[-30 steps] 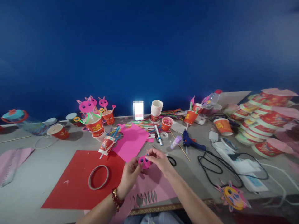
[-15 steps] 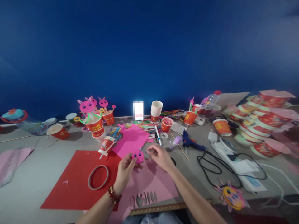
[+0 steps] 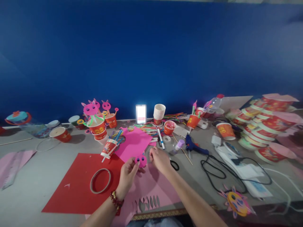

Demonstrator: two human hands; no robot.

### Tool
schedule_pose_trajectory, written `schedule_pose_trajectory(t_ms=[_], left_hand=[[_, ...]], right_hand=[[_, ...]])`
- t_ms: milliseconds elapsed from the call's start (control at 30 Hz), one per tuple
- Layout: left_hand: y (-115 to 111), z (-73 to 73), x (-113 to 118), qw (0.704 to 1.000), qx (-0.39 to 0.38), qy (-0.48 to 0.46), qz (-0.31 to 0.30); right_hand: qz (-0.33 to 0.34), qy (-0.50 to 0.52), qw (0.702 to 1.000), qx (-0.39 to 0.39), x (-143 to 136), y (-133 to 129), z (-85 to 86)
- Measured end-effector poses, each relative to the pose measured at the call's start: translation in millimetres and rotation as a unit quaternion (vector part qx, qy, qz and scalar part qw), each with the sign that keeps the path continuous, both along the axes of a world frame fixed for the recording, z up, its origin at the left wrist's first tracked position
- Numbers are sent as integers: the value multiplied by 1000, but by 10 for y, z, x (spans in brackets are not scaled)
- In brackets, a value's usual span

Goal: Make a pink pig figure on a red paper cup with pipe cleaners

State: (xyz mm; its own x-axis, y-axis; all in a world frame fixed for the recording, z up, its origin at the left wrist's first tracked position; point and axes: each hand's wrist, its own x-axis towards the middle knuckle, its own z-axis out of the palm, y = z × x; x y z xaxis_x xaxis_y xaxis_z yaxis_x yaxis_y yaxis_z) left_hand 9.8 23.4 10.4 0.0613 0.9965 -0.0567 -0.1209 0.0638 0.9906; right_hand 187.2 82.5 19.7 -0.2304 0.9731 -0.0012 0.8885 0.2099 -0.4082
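Note:
My left hand (image 3: 129,171) pinches a small bright pink paper face (image 3: 141,160) with two dark eyes and a small ear piece on top. Just right of it is my right hand (image 3: 160,160), its fingers curled together; whatever they hold, if anything, is too small to make out. Both hands hover over a light pink sheet (image 3: 163,186) with several leaf-shaped holes cut near its front edge. Behind them lies a bright pink sheet (image 3: 134,142). The black handle of what look like scissors (image 3: 175,165) shows beside my right wrist.
A tape roll (image 3: 90,181) rests on a red sheet (image 3: 63,192). On the right are a blue glue gun (image 3: 195,146), a glue stick (image 3: 179,145), a black cable (image 3: 208,176), a power strip (image 3: 248,171) and stacked paper cups (image 3: 272,123). Cups with pink paper faces (image 3: 90,109) stand back left.
My right hand's fingers have curled closer together beside the paper face. The left hand keeps hold of the face. The whole view has shifted slightly.

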Motion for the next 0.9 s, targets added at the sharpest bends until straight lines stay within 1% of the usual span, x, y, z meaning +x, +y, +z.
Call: schedule_pose_trajectory(t_ms=[167, 267, 333, 467, 600, 733, 800, 900], left_hand=[[-15, 23, 9, 1000, 1, 9, -2], [-14, 38, 15, 1000, 3, 11, -4], [-14, 36, 20, 1000, 5, 9, -10], [-31, 4, 45, 999, 7, 4, -38], [-66, -41, 90, 998, 6, 5, -66], [-83, -74, 118, 996, 12, 22, -84], [-81, -86, 121, 996, 12, 28, -89], [-76, -100, 119, 995, 8, 27, -93]], right_hand=[[2, 52, 999, -7, 15, 2, -14], [6, 121, 992, -15, 61, 14, -5], [5, 182, 983, -22, 115, 44, 14], [-3, 322, 946, -45, 218, 135, 70], [-4, 431, 897, -103, 205, 138, 153], [14, 489, 857, -163, 102, 21, 246], [17, 503, 845, -180, 58, -33, 275], [16, 512, 836, -194, 20, -69, 281]])
